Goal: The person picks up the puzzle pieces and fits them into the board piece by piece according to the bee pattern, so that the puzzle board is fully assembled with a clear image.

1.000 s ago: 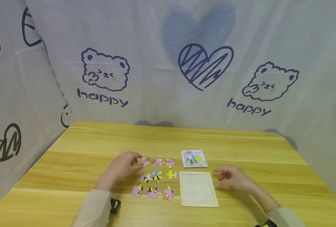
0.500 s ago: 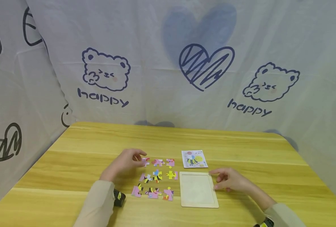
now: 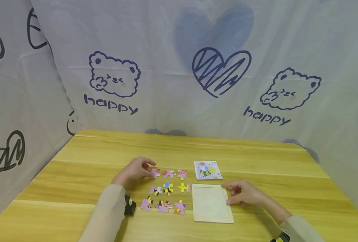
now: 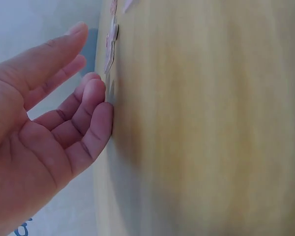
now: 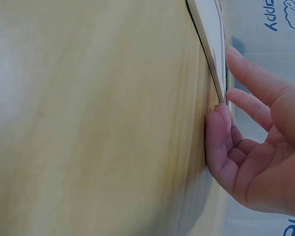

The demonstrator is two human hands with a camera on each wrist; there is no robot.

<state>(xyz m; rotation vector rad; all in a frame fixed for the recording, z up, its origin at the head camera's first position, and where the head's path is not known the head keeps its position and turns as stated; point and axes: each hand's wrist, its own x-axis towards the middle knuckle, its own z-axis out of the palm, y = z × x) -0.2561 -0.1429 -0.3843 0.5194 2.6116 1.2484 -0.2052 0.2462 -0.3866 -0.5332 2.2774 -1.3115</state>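
My left hand (image 3: 138, 168) is at the left edge of the top-left puzzle piece (image 3: 155, 172), thumb and forefinger apart. In the left wrist view this hand (image 4: 59, 113) has its other fingers bent on the table, nothing held in them. Several pink, yellow and black puzzle pieces, such as the yellow piece (image 3: 182, 187), lie spaced out in three rows. To their right is a shallow wooden frame (image 3: 212, 221). My right hand (image 3: 244, 193) has its forefinger and thumb at the frame's right side; whether they touch it is hard to tell. The right hand (image 5: 260, 142) grips nothing.
A square picture card (image 3: 207, 170) with a bee on it lies behind the frame. The wooden table (image 3: 106, 151) ends at a white printed curtain (image 3: 163, 101) at the back. Wrist cameras (image 3: 130, 205) are strapped to both wrists.
My left hand has moved slightly right and away from me, toward the top-left piece. My right hand has moved left to the frame's right edge. The pieces, card and frame lie as before.
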